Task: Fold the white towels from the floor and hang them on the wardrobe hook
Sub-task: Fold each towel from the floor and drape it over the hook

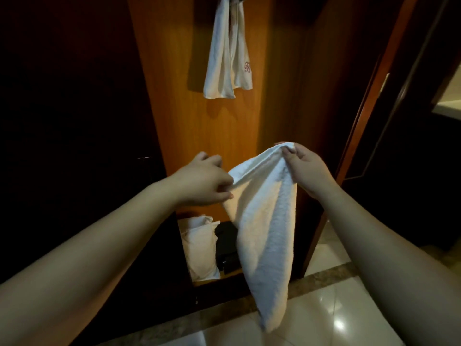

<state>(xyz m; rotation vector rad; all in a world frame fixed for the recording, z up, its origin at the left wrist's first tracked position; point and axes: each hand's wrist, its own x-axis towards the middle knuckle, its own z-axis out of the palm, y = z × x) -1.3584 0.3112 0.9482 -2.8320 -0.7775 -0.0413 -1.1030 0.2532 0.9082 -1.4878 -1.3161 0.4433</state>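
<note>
Two hands hold one soft white terry towel [267, 221] in front of the open wooden wardrobe [174, 96]. My right hand [303, 168] pinches its top corner; my left hand [204, 182] pinches the upper edge just beside it, and the rest hangs limp toward the glossy tiled floor [331, 308]. It looks light and floppy, so I judge holding corners keeps the folds even. Another white towel with a red emblem [228, 51] already hangs high on the back panel.
</note>
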